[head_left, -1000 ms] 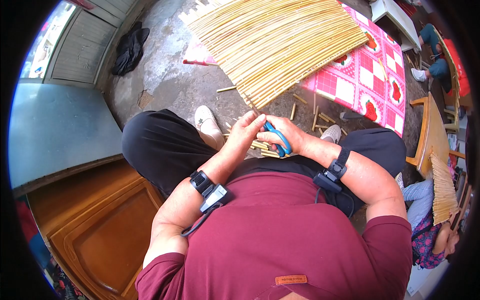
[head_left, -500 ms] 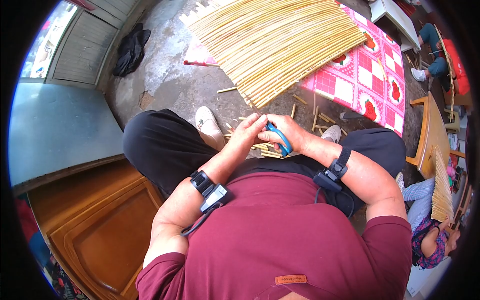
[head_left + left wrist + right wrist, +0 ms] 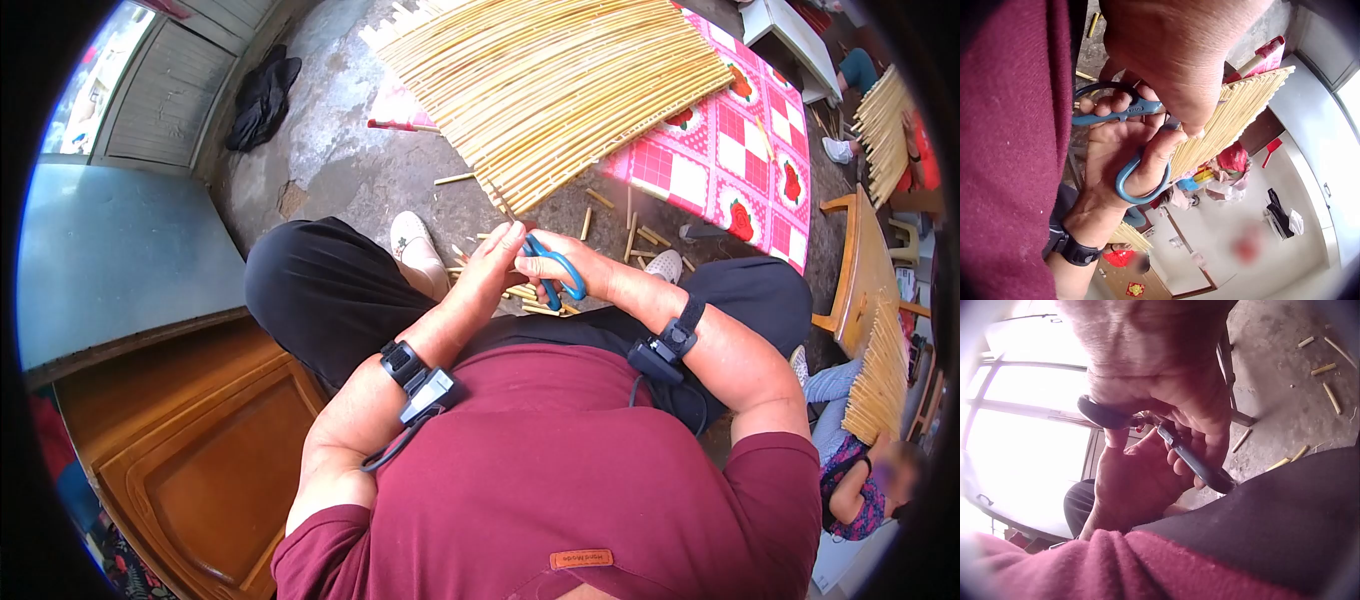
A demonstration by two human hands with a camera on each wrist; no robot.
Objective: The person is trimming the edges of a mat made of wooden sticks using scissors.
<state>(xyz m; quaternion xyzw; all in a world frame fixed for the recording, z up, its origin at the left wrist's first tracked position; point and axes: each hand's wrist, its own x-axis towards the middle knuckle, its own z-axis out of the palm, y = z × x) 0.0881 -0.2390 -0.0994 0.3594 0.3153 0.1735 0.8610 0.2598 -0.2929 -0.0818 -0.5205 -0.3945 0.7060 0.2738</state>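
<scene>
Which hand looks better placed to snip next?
Probably the right hand: its fingers and thumb are through the handles of the blue scissors. The left hand, by the stick mat, is outside them.

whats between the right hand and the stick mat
In the head view, the left hand and the front end of the scissors lie between the right hand and the stick mat.

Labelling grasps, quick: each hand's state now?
Left hand: near the stick mat; grip can't be told.
Right hand: closed, holding blue-handled scissors.
</scene>
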